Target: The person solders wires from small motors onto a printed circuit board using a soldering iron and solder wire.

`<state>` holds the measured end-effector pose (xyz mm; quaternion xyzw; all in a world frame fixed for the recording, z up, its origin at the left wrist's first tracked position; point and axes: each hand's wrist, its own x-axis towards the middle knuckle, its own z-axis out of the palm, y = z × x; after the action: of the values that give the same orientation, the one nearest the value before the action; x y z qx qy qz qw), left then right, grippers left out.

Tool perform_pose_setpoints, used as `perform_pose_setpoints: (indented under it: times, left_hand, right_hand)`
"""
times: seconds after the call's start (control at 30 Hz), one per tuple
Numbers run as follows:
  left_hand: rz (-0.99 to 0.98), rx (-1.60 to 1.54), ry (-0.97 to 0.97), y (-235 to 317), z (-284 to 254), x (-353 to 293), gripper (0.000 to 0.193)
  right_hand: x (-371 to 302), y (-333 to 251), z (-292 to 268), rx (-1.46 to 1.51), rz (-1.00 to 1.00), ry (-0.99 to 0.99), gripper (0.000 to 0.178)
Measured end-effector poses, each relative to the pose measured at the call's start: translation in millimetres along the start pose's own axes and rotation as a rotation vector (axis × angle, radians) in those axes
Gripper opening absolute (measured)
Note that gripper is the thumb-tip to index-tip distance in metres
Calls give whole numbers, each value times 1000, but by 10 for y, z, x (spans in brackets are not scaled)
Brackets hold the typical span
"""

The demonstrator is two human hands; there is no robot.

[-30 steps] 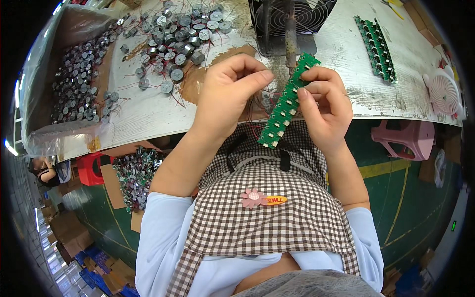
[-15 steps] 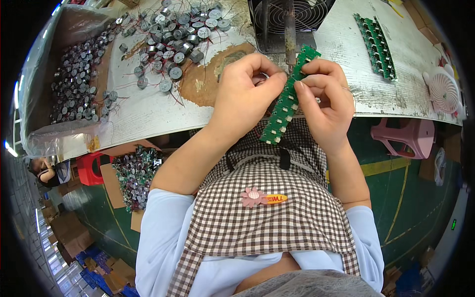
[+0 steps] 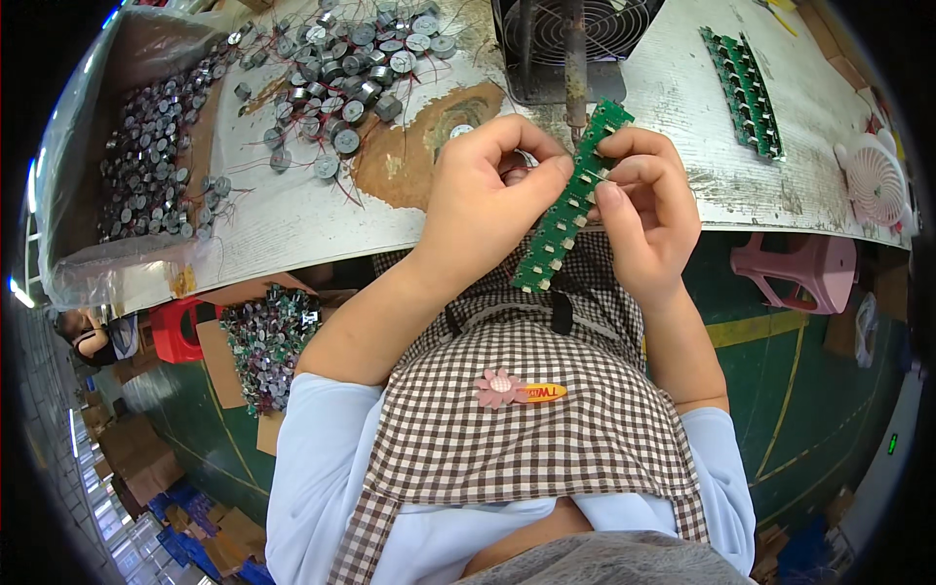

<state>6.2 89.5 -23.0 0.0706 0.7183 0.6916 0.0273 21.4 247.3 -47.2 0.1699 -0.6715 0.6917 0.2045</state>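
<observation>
A long green circuit board strip [image 3: 561,219] slants between my hands, with a row of small pale components along it. My right hand [image 3: 645,200] is closed on its upper right edge, and a thin pale sliver shows by the thumb tip. Thumb and forefinger of my left hand [image 3: 492,185] pinch together against the strip's left edge. Something reddish shows inside those curled fingers, too covered to name. Just beyond the left knuckles appears a round grey motor [image 3: 461,130]; whether it lies on the table or is held, I cannot tell. An upright metal rod [image 3: 575,83] ends just above the strip.
Many small motors with red wires [image 3: 341,83] lie loose at the back left, beside a plastic-lined box [image 3: 73,263] of more. Behind the rod stands a black fan [image 3: 595,34]. More board strips [image 3: 746,93] and a small pink fan [image 3: 875,180] are at the right.
The strip and both hands have shifted slightly down, toward me. The strip's upper end now sits lower beside the rod, and the grey motor beyond my left hand has come into sight.
</observation>
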Motion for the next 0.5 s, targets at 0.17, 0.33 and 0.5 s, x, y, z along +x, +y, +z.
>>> perform_pose_setpoints:
  times: [0.17, 0.33, 0.5]
  left_hand:
    - [8, -1, -15, -11, 11, 34, 8]
    - [22, -4, 39, 15, 38, 77, 9]
    - [30, -10, 37, 18, 15, 50, 9]
  right_hand:
    - [30, -9, -16, -162, -52, -39, 8]
    - [113, 21, 3, -251, -128, -32, 9]
    - [110, -12, 26, -236, -132, -39, 9]
